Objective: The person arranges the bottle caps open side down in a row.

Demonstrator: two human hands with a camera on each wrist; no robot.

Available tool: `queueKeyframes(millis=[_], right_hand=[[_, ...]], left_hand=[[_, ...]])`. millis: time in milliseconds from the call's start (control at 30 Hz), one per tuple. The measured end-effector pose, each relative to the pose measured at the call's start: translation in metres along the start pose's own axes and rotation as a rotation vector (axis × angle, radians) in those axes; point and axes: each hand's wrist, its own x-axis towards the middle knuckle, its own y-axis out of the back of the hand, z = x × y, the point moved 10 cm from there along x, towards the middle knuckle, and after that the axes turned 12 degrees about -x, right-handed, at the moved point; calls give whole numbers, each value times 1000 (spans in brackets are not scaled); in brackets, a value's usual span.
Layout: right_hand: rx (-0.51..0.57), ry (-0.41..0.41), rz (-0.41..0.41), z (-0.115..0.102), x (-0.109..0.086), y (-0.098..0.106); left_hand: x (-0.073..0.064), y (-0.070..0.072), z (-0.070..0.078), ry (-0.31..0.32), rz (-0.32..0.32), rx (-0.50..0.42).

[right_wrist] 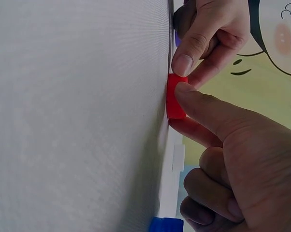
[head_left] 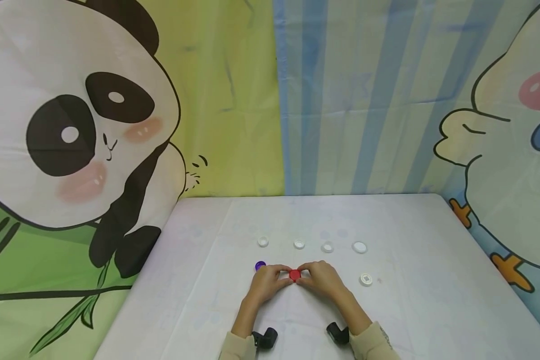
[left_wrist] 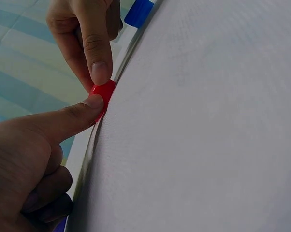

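Note:
A small round red cap (head_left: 294, 275) lies on the white tabletop between my two hands. My left hand (head_left: 266, 284) pinches its left side with thumb and forefinger. On the right side, the thumb and forefinger of my right hand (head_left: 321, 280) pinch it too. In the left wrist view both thumbs press on the red cap (left_wrist: 104, 92), low at the table surface. A purple cap (head_left: 260, 265) shows just beyond my left hand, partly covered by it. Near my right hand is a blue cap-like piece (right_wrist: 166, 225), hidden in the head view.
Farther back stands a row of white ring-like pieces, among them one at the left (head_left: 263, 242) and one at the right (head_left: 360, 247). A white round piece with a square mark (head_left: 366, 279) lies right of my right hand. Cartoon-printed curtains (head_left: 234, 100) border the table (head_left: 198, 310).

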Motion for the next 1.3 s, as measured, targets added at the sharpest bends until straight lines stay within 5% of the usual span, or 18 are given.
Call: queueKeyframes(millis=[300,567,767,1033,1300], right_hand=[[-21,-2,-7,1,-1,1],[34,-46,8,2,2,6],[103,-109,26,-3,9,12],[182,-126,32,-19,23,16],[166,-98,10,-42,42,7]], left_hand=[[0,1,1,-13,-3,49],[-3,10,-4,52,-7,-35],[-1,36,-1,74,40,-145],[-2,81,-12,80,122,-132],[-6,97,-34,123,69,-84]])
